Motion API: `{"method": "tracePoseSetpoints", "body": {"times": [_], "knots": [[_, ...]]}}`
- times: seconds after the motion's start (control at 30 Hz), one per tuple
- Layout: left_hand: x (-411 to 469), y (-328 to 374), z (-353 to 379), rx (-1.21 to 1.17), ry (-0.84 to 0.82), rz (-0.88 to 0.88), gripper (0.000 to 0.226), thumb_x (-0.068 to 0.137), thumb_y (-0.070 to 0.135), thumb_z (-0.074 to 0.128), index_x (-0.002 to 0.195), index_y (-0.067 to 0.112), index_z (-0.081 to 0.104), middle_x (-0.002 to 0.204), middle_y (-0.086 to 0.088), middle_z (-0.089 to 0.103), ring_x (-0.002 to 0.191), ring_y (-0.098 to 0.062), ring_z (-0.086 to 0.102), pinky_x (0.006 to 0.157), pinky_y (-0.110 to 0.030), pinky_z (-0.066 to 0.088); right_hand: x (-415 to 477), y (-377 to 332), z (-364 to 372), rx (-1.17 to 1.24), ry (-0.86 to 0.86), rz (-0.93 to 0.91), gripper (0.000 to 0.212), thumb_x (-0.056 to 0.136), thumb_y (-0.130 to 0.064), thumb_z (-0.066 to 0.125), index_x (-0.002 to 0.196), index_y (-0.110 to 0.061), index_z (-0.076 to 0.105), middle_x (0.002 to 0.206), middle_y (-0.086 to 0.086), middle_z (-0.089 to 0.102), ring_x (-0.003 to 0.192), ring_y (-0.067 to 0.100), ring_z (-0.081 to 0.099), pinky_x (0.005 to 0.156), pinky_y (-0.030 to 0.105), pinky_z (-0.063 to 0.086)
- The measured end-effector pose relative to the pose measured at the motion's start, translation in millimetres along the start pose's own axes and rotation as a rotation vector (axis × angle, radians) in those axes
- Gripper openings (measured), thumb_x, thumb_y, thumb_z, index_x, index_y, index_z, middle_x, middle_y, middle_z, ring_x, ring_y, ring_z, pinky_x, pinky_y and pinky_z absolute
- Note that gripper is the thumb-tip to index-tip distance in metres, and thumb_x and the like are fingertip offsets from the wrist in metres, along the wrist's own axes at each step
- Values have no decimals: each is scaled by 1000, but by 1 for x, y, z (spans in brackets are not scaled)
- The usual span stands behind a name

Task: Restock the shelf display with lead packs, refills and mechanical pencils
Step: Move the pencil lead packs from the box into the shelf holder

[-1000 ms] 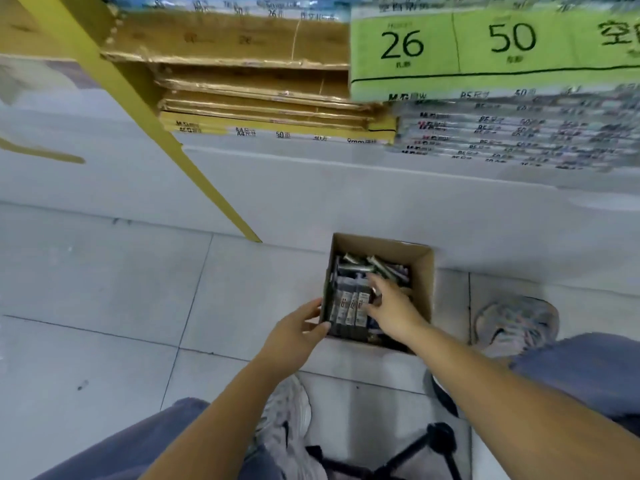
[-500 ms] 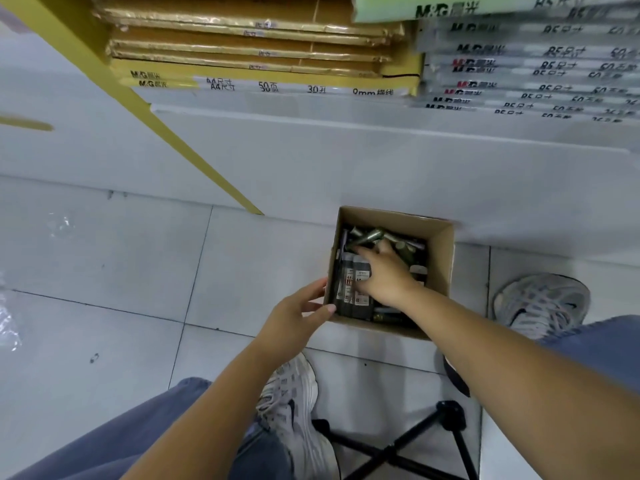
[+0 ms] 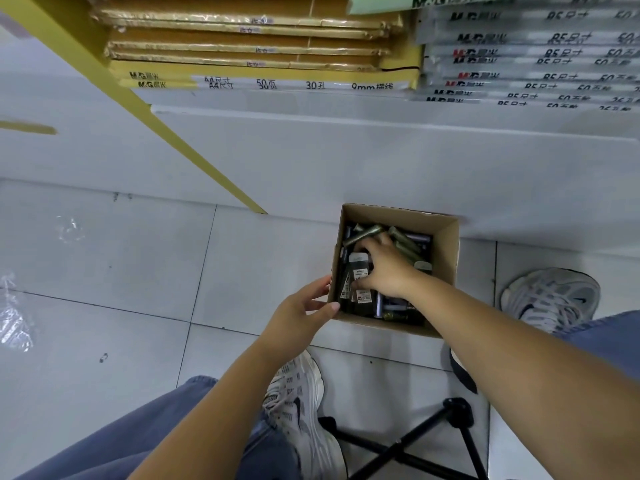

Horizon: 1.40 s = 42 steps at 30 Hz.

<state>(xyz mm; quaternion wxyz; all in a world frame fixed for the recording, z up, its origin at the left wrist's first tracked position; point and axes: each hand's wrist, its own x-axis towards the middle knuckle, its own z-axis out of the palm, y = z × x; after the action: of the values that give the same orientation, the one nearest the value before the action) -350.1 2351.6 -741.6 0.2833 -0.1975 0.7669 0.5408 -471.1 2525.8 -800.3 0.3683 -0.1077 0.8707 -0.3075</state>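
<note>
An open cardboard box (image 3: 446, 268) stands on the floor tiles against the white shelf base. It holds several dark lead packs with white labels (image 3: 362, 271) standing at its left side, and olive-green tubes (image 3: 369, 232) lying at the back. My right hand (image 3: 386, 271) is inside the box, fingers curled over the packs and thumb pressed against a labelled pack. My left hand (image 3: 294, 317) rests against the outside of the box's left wall and near corner, fingers relaxed. What lies under my right hand is hidden.
Above, the bottom shelf carries stacked brown and yellow paper packs (image 3: 249, 46) and grey-wrapped packs (image 3: 526, 57). A yellow slanted post (image 3: 166, 133) runs down to the floor. My shoes (image 3: 554, 299) flank a black folding stool's legs (image 3: 415, 441). Clear plastic wrap (image 3: 14, 320) lies far left.
My right hand has settled lower onto the upright labelled packs, with the thumb now against one. The view has tilted further down. My left hand stays at the box's corner.
</note>
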Motion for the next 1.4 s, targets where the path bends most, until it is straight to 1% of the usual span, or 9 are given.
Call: {"method": "tracePoseSetpoints", "body": {"times": [0.17, 0.4, 0.67, 0.8, 0.9, 1.0, 1.17, 1.27, 1.4], "knots": [[0, 0, -1, -16, -3, 0, 46, 97, 30, 61, 134, 55, 49, 125, 27, 61, 102, 12, 62, 86, -19, 49, -3, 8, 3, 127, -55, 35, 61, 73, -25, 82, 115, -32, 39, 107, -6, 54, 83, 3, 52, 60, 20, 41], [-1, 4, 1, -28, 1, 0, 47, 97, 25, 62, 139, 43, 52, 131, 15, 62, 97, 10, 65, 78, -14, 46, -6, -2, -9, 92, -166, -3, 60, 81, -19, 75, 133, -26, 49, 132, 0, 56, 115, 20, 55, 96, 35, 47], [-12, 61, -19, 36, 80, 79, 73, 88, 35, 74, 151, 29, 37, 145, 8, 43, 131, -9, 44, 100, -28, 39, -75, -51, -91, 180, 78, -187, 35, 80, -16, 76, 101, -38, 57, 104, -13, 65, 98, 9, 61, 82, 25, 48], [-40, 134, -41, 63, -141, 268, 57, 90, 27, 73, 142, 32, 49, 134, 13, 57, 127, -10, 54, 94, -18, 43, -128, -109, -148, 183, 87, -325, 35, 79, -14, 77, 102, -33, 61, 99, -10, 70, 91, 6, 65, 73, 15, 49], [-69, 183, -57, 9, -300, 317, 36, 91, 20, 71, 125, 27, 60, 120, 1, 70, 111, -17, 67, 95, -35, 56, -169, -152, -180, 244, 83, -442, 41, 78, -10, 78, 108, -32, 63, 99, -8, 72, 90, 4, 66, 67, 13, 50], [-104, 220, -78, -76, -349, 375, 30, 92, 19, 70, 120, 22, 62, 115, -5, 74, 103, -20, 72, 81, -34, 61, -202, -192, -205, 230, 138, -539, 48, 77, -11, 79, 113, -36, 59, 100, -10, 71, 93, 5, 67, 70, 21, 55], [-153, 270, -111, -105, -203, 576, 27, 88, 31, 73, 112, 25, 64, 102, -8, 74, 91, -17, 69, 65, -23, 54, -239, -253, -236, 215, 354, -719, 43, 76, -14, 79, 108, -32, 55, 102, -15, 71, 97, 5, 67, 81, 27, 54], [-170, 294, -128, -206, -104, 661, 24, 88, 26, 74, 111, 25, 65, 94, -1, 74, 81, -12, 68, 64, -22, 54, -255, -287, -252, 138, 546, -824, 40, 74, -25, 81, 104, -41, 60, 99, -20, 67, 88, -6, 63, 70, 8, 48], [-179, 314, -146, -497, 18, 771, 27, 90, 22, 73, 115, 22, 65, 104, 0, 76, 90, -11, 72, 63, -22, 57, -257, -323, -272, 246, 642, -895, 35, 77, -21, 79, 102, -36, 60, 93, -12, 71, 79, 6, 67, 59, 20, 54]]}}
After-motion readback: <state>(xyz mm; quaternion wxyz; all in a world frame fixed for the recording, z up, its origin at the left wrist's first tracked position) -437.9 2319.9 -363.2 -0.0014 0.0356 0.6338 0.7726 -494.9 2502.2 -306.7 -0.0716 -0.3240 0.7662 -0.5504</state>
